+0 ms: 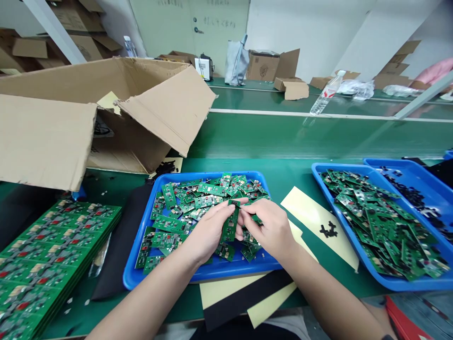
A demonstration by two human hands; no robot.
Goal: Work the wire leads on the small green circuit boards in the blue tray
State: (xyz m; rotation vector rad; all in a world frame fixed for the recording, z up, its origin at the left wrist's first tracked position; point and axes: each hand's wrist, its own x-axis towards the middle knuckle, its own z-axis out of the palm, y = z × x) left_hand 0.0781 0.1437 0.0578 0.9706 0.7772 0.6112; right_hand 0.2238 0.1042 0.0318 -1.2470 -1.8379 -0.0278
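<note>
My left hand (212, 225) is closed around a narrow green circuit board (230, 225), held upright between thumb and fingers. Against the board's upper right edge, the thumb and fingertips of my right hand (268, 223) are pinched together; whatever sits between them is too small and hidden to name. Both hands are over a blue tray (166, 275) full of loose circuit boards (169, 223). Just right of the tray, small black pieces (330, 230) lie on a pale yellow sheet (304, 208).
A second blue tray (392, 282) of boards stands at right, beside a blue tray (430, 189) with small black parts. Stacked board panels (46, 255) lie at left. An open cardboard box (159, 111) rises behind. A water bottle (327, 93) leans on the shelf ledge.
</note>
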